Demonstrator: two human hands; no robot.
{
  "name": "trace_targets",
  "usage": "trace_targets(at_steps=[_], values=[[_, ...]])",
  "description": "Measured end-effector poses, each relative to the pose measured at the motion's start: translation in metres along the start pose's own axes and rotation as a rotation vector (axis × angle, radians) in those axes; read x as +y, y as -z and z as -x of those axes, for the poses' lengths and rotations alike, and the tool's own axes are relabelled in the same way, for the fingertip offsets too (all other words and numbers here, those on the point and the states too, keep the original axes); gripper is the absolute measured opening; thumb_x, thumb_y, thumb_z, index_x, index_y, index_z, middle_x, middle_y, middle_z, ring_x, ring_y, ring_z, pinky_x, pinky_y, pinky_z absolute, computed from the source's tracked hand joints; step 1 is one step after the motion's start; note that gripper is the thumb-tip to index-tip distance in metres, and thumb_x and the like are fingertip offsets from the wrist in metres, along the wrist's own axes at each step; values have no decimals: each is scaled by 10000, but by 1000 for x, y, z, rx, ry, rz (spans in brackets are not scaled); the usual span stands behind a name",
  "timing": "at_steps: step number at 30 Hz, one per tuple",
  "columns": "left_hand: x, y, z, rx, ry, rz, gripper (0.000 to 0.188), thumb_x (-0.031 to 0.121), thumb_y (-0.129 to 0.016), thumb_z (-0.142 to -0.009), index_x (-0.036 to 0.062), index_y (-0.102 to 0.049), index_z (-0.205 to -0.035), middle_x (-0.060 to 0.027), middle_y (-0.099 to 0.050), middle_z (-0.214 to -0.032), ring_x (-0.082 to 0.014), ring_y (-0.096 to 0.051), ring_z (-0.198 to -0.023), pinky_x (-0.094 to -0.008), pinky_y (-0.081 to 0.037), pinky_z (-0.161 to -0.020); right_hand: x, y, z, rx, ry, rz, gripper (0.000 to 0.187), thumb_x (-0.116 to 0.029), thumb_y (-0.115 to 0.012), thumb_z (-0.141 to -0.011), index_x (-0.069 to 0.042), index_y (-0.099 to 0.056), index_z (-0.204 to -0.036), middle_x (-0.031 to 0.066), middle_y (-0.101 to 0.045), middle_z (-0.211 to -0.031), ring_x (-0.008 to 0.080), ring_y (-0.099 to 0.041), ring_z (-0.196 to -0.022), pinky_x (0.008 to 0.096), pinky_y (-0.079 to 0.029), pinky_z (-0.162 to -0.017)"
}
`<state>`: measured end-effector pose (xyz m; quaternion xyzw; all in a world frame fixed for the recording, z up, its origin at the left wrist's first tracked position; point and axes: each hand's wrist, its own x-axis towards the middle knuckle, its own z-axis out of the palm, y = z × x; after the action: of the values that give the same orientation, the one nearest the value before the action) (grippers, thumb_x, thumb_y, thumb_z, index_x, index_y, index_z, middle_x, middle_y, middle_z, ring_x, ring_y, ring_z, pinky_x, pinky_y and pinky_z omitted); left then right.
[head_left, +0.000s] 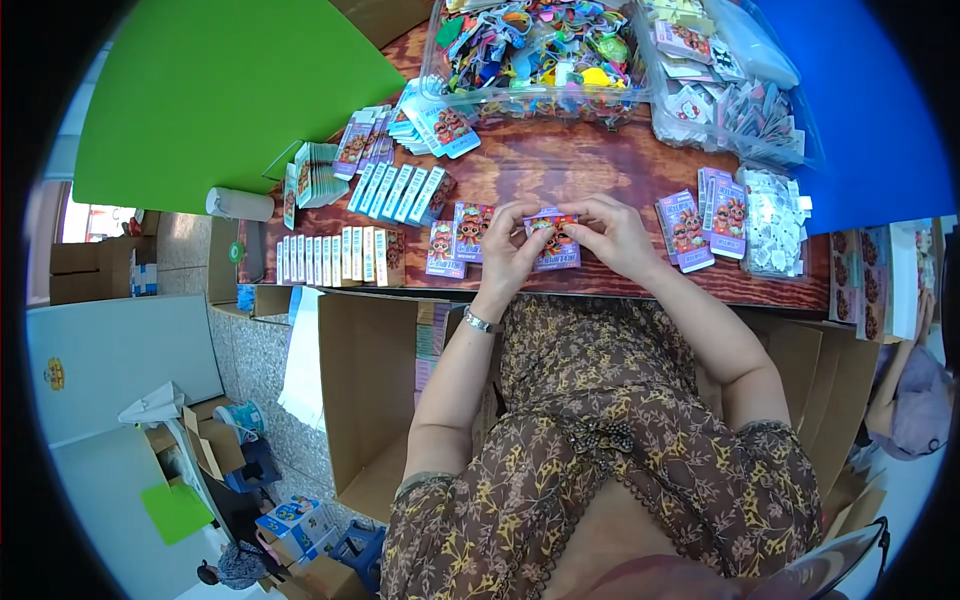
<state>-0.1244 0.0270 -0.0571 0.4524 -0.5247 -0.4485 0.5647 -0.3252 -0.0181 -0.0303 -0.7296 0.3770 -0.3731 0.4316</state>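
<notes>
A small purple box with red cartoon figures stands at the table's front edge between my two hands. My left hand grips its left side, thumb on the front. From the right, my right hand pinches its upper part with the thumb and fingers. Whether the top flap is open is hidden by the fingers. Just left of my left hand lie two similar boxes, a nearer purple box and another box. Several purple boxes lie to the right, beside a clear tray of small white pieces.
Rows of upright boxes and fanned flat cartons occupy the table's left. A clear bin of colourful trinkets and a bin of small packets stand at the back. Below the edge sits an open cardboard box. Another person is at far right.
</notes>
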Motion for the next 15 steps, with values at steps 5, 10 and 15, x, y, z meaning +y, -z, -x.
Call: trace_targets(at_steps=[5, 10, 15], values=[[24, -33, 3, -117, -358, -747, 758, 145, -841, -766, -26, -459, -1398, -278, -378, -1487, -456, -376, -1401, -524, -369, -1133, -1, 1, 9, 188, 2, 21, 237, -141, -718, -900, -34, -737, -1110, 142, -716, -1033, 310, -709, -921, 370, -565, -791], [10, -32, 1, -37, -322, -951, 744, 114, -769, -766, -54, -421, -1402, -364, -301, -1505, -522, -362, -1384, -536, -349, -1149, -12, 30, 23, -54, 123, 148, 480, -159, -726, -905, -93, -605, -1365, 162, -651, -1242, 305, -654, -1107, 396, -539, -914], [-19, 11, -15, -221, -300, -1156, 645, 84, -682, -788, -45, -467, -1383, -327, -414, -1451, -518, -386, -1369, -545, -378, -1114, -10, 143, 73, -233, 55, 1087, 768, -187, -812, -777, -193, -492, -1475, 131, -549, -1384, 336, -517, -1314, 545, -409, -1090]])
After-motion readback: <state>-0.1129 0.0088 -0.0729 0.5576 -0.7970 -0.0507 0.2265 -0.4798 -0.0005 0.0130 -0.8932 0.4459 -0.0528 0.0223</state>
